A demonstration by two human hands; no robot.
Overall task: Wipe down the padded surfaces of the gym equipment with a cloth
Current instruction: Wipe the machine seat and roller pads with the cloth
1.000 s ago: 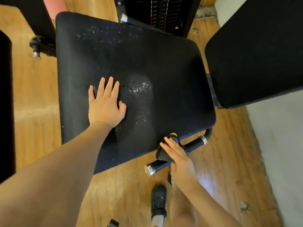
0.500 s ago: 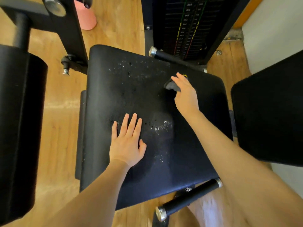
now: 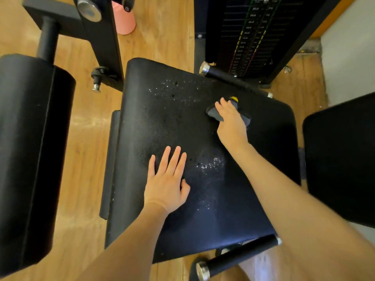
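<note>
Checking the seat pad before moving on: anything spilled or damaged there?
Yes. Droplets speckle the seat pad near the left hand and at its far edge, unwiped. The right hand presses the cloth nearby. No tears visible.

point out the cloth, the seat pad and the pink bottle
cloth [image 3: 215,114]: head view, on its grey left corner beside the right hand's fingers.
seat pad [image 3: 166,122]: head view, on bare black padding left of the cloth.
pink bottle [image 3: 123,21]: head view, on its side wall near the base.
</note>
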